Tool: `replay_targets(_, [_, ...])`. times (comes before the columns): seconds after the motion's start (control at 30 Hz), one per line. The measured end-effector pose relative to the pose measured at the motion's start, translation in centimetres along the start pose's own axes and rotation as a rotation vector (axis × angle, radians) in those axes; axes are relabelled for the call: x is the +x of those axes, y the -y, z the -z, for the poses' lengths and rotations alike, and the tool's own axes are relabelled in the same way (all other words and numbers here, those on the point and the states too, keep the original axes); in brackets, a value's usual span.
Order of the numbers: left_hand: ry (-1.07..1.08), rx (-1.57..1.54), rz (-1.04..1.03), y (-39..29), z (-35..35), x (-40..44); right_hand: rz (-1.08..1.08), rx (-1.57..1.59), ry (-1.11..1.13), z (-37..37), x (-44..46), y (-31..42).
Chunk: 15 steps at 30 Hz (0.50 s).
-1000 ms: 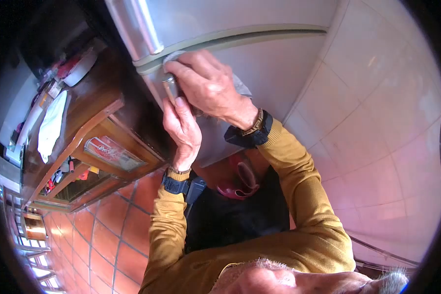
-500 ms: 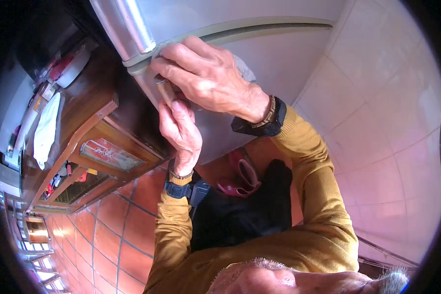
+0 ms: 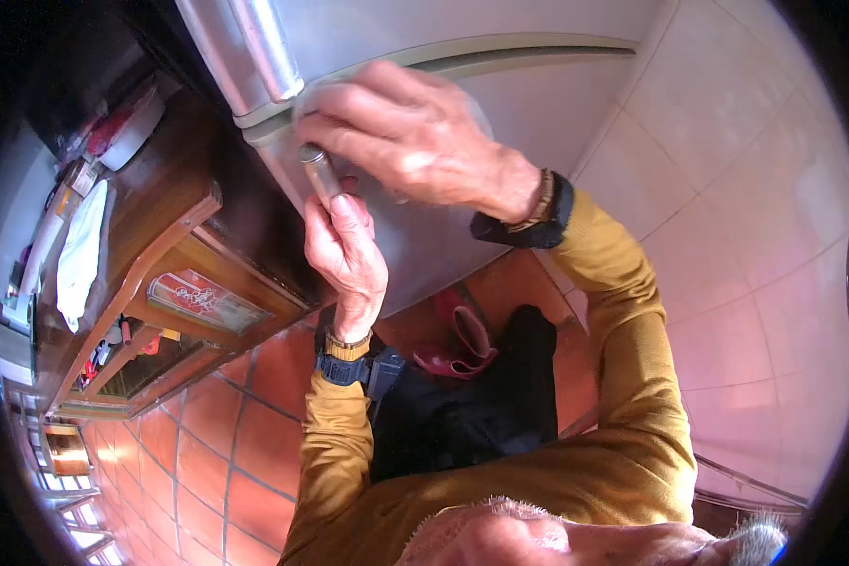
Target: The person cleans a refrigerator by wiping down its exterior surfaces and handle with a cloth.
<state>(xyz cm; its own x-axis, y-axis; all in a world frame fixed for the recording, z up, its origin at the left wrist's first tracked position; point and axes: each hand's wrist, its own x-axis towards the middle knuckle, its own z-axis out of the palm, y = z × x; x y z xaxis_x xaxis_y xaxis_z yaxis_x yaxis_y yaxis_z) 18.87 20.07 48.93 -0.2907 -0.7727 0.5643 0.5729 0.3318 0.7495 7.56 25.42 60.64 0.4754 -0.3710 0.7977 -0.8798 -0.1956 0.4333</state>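
Observation:
My left hand (image 3: 349, 245) has its thumb and fingers closed on the metal handle (image 3: 321, 173) of the lower refrigerator door (image 3: 538, 118). My right hand (image 3: 410, 137), smeared by motion, is above and right of the handle, close against the door just under the gap between the two doors. A pale cloth, mostly hidden, shows blurred around its fingers; the fingers are bent over it. The upper door's silver handle (image 3: 264, 52) ends just up and left of my hands.
On the left is a wooden cabinet (image 3: 174, 241) with a white cloth (image 3: 83, 255) and a white container (image 3: 134, 132) on top. Pink boots (image 3: 457, 344) stand on the tiled floor (image 3: 198, 472) below. A tiled wall (image 3: 717, 245) rises on the right.
My right hand has shifted a little right, away from the lower handle, and more of that handle shows. My left hand keeps its hold. The black-trousered leg and boots show more fully.

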Motion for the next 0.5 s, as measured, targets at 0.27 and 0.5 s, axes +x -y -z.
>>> replay_targets(0.27, [-0.053,0.062,0.033,-0.5,-0.4,0.0,0.062,-0.101,-0.026,0.5,-1.0,-1.0])
replay_targets(0.5, [-0.009,0.007,0.038,-0.4,-0.1,0.0,0.092,-0.143,-0.002,1.4,-1.6,-1.6])
